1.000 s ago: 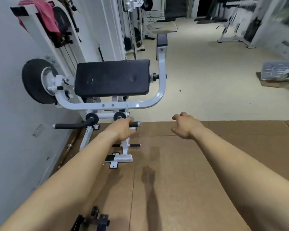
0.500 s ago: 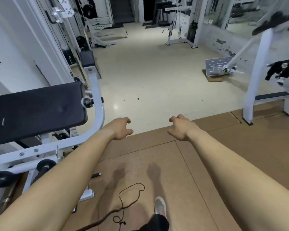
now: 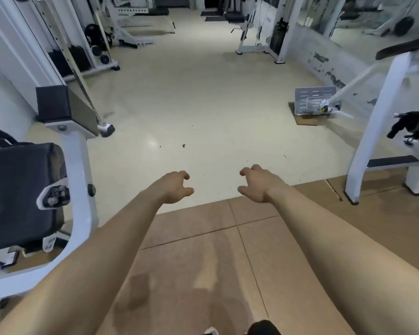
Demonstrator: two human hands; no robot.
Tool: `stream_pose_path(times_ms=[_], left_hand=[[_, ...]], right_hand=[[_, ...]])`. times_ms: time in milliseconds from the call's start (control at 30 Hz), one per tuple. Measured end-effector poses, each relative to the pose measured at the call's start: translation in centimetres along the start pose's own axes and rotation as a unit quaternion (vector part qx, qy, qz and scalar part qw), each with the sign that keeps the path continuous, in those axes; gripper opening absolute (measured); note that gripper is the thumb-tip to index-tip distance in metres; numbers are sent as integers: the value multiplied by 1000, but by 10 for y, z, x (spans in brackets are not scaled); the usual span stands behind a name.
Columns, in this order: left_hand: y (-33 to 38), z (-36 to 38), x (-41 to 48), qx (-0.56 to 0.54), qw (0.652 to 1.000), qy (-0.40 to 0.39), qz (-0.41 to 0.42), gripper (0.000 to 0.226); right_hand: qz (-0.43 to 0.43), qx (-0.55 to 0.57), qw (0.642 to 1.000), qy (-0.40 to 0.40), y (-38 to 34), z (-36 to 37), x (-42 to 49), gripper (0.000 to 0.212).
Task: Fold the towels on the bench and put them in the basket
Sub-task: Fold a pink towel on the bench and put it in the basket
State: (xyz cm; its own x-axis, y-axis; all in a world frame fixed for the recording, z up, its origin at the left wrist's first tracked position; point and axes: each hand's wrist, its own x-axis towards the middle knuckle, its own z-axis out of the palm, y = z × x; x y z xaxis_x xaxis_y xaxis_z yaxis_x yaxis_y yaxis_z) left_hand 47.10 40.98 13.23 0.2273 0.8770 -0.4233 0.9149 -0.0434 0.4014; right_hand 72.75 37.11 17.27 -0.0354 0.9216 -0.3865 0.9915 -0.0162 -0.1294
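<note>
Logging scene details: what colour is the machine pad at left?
The pad is black, its frame white; the head view shows it.

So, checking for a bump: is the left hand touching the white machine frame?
Apart. The head view shows floor between the left hand and the white machine frame.
</note>
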Motion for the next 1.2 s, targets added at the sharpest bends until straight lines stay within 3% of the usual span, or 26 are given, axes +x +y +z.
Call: stream_pose_path(times_ms=[333, 600, 1000, 1200], left_hand=[[-11, -87, 175, 0, 996, 33, -82, 58], [-28, -191, 289, -29, 980, 86, -176, 57], [-181, -314, 413, -89, 941, 115, -306, 57], [-271, -378, 441, -134, 914, 135, -357, 57]], right_hand=[[-105, -26, 994, -28, -9, -66, 242, 57], [-185, -41, 981, -39, -45, -168, 437, 56], [-326, -132, 933, -77, -240, -223, 659, 55], [-391, -172, 901, -75, -363, -251, 726, 54]])
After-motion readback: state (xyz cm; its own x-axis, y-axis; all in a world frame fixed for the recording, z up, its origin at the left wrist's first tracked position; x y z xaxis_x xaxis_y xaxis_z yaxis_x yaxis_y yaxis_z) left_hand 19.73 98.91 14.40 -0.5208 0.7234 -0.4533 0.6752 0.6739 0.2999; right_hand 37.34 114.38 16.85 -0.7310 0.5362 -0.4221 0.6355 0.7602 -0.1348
